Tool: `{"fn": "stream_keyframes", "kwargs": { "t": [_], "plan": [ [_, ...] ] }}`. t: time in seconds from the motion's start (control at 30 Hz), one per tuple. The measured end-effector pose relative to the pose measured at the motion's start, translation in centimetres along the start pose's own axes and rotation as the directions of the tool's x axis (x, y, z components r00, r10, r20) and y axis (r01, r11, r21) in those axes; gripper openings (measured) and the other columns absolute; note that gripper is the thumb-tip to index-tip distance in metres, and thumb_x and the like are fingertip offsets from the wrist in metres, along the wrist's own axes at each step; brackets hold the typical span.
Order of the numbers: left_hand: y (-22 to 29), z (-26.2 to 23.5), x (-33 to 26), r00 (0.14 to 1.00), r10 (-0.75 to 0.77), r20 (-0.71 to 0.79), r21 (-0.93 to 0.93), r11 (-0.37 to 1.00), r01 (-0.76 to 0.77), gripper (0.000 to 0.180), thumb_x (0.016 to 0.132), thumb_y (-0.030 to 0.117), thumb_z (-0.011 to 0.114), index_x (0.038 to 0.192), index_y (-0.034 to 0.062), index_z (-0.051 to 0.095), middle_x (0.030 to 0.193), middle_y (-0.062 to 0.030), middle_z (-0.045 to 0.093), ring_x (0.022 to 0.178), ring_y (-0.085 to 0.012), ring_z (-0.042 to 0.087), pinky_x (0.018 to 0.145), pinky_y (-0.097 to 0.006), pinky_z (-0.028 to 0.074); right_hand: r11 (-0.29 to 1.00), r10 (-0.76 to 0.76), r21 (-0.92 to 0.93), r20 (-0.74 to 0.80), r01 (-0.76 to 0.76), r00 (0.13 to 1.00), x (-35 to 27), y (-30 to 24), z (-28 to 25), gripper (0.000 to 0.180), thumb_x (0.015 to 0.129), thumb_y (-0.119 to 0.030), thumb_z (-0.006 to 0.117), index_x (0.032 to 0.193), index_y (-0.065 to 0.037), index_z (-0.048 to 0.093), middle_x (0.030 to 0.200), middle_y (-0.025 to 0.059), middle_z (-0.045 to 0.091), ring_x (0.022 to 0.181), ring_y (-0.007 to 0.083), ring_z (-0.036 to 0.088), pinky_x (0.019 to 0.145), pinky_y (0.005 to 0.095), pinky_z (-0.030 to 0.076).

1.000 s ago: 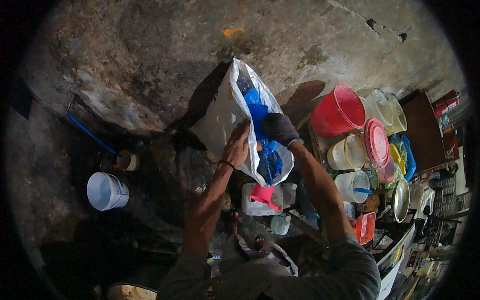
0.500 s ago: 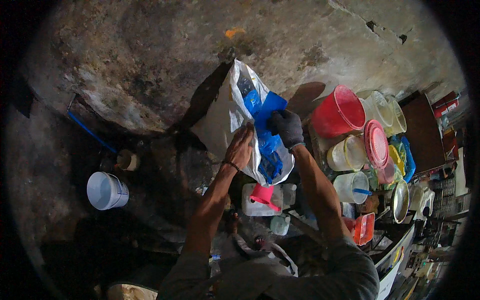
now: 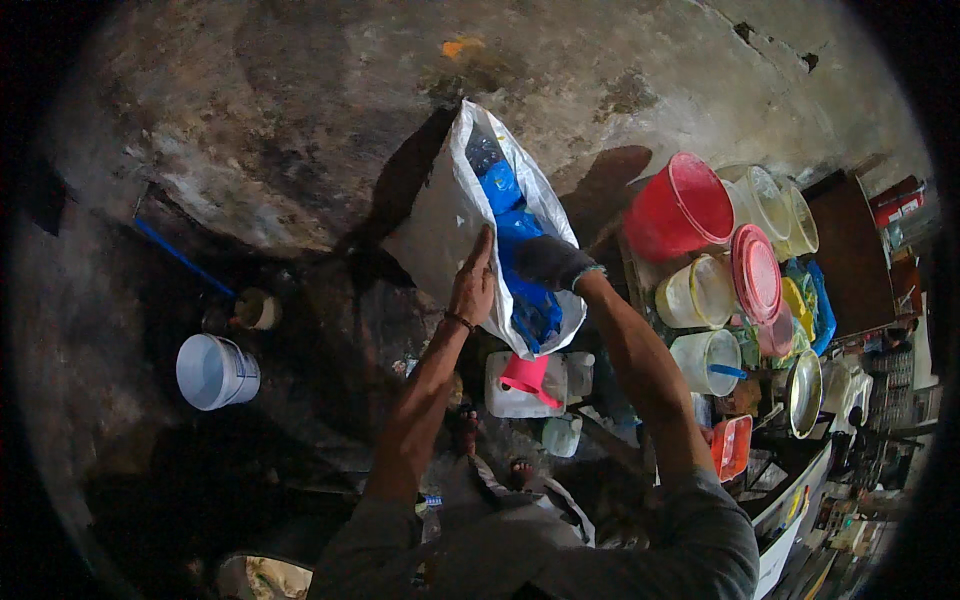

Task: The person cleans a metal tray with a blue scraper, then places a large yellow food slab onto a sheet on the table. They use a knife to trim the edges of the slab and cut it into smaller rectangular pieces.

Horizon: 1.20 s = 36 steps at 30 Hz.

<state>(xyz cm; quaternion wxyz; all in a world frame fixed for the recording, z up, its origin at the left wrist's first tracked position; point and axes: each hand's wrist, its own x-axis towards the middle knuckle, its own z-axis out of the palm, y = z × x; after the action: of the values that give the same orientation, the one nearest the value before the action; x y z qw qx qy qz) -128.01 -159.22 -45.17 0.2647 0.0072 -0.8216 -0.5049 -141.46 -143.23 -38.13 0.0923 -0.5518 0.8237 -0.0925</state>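
Since the earlier frame, your gloved right hand (image 3: 550, 263) has dropped from the rim into the mouth of the white sack (image 3: 440, 215), and the blue piece that stood up by the rim now lies lower inside.

Handling (judged): sack wall soft and foldable, woven-looking, likely tough, but prone to sag shut unless you hold the rim. Contents probably light and bulky; thin blue plastic (image 3: 508, 190) may slide on itself. Best hold: the rim on either long side, or a gathered fold of plastic in your fist.

Appearance: sack directly before you, mouth a long pointed oval, edge creased; contents bright blue, crumpled, glossy, darker toward the far tip.

Your bare left hand (image 3: 473, 285) lies along the left rim, fingers nearly straight; you cannot tell whether the thumb pinches. Right fingers are down among the blue; grip not visible.

Outward: a pink funnel-shaped piece (image 3: 527, 375) on a whitish container (image 3: 508, 402) just nearer you; red bucket (image 3: 680, 210) to the right; white bucket (image 3: 208, 372) well apart, left.
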Motion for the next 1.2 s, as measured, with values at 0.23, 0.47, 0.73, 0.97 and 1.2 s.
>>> {"fn": "stream_keyframes", "kwargs": {
  "t": [0.23, 0.47, 0.73, 0.97, 1.2],
  "plan": [
    [-4.2, -1.1, 1.6, 0.976, -0.21, -0.06, -0.17, 0.965, 0.197, 0.018, 0.089, 0.005, 0.066, 0.106, 0.0006, 0.072, 0.112, -0.0168, 0.069, 0.106, -0.031, 0.064, 0.09, -0.039, 0.051, 0.996, 0.09, -0.015, -0.026, -0.091, 0.996, -0.4, -1.9, -4.3, 0.035, 0.093, -0.035, 0.058, 0.115, -0.01, 0.068, 0.106, 0.016, 0.071, 0.098, 0.0382, 0.067, 0.086, 0.0468, 0.054],
    [-5.3, -1.6, 1.9, 0.987, -0.143, -0.075, -0.09, 0.987, 0.136, 0.017, 0.086, 0.005, 0.067, 0.101, -0.0008, 0.071, 0.102, -0.0162, 0.068, 0.098, -0.0337, 0.062, 0.087, -0.042, 0.05, 0.654, 0.48, 0.691, -0.062, -0.309, 0.875, -2.2, -1.2, -9.8, 0.034, 0.096, -0.028, 0.064, 0.115, 0.0, 0.067, 0.094, 0.0102, 0.072, 0.082, 0.0181, 0.068, 0.079, 0.0366, 0.056],
    [-2.3, 0.5, 0.6, 0.938, -0.223, -0.266, -0.116, 0.973, 0.198, 0.019, 0.085, 0.007, 0.071, 0.103, 0.001, 0.072, 0.107, -0.0137, 0.07, 0.102, -0.0308, 0.065, 0.091, -0.04, 0.051, 0.74, 0.581, 0.579, -0.293, -0.343, 0.759, -3.2, -2.5, -2.2, 0.033, 0.094, -0.033, 0.064, 0.11, -0.005, 0.071, 0.093, 0.0154, 0.074, 0.079, 0.0277, 0.071, 0.071, 0.041, 0.056],
    [-2.4, 0.1, 0.6, 0.953, -0.056, -0.299, -0.013, 0.998, 0.055, 0.031, 0.079, -0.005, 0.066, 0.108, 0.0038, 0.071, 0.108, -0.0162, 0.071, 0.102, -0.0344, 0.067, 0.092, -0.041, 0.052, 0.966, 0.26, 0.104, -0.392, -0.238, 0.883, 1.1, -7.2, 4.0, 0.034, 0.095, -0.039, 0.059, 0.094, -0.008, 0.072, 0.095, 0.0178, 0.072, 0.079, 0.0378, 0.069, 0.069, 0.0462, 0.054],
    [0.5, -1.8, 1.5, 0.983, -0.181, 0.021, 0.269, 0.948, 0.168, 0.028, 0.086, 0.01, 0.066, 0.114, 0.008, 0.069, 0.117, -0.0155, 0.07, 0.111, -0.036, 0.064, 0.092, -0.039, 0.05, 0.45, 0.719, 0.87, -0.22, -0.202, 0.659, -0.8, -5.0, -3.0, 0.034, 0.097, -0.029, 0.063, 0.099, 0.003, 0.072, 0.081, 0.0134, 0.074, 0.068, 0.0184, 0.07, 0.066, 0.036, 0.055]
  ]
}}
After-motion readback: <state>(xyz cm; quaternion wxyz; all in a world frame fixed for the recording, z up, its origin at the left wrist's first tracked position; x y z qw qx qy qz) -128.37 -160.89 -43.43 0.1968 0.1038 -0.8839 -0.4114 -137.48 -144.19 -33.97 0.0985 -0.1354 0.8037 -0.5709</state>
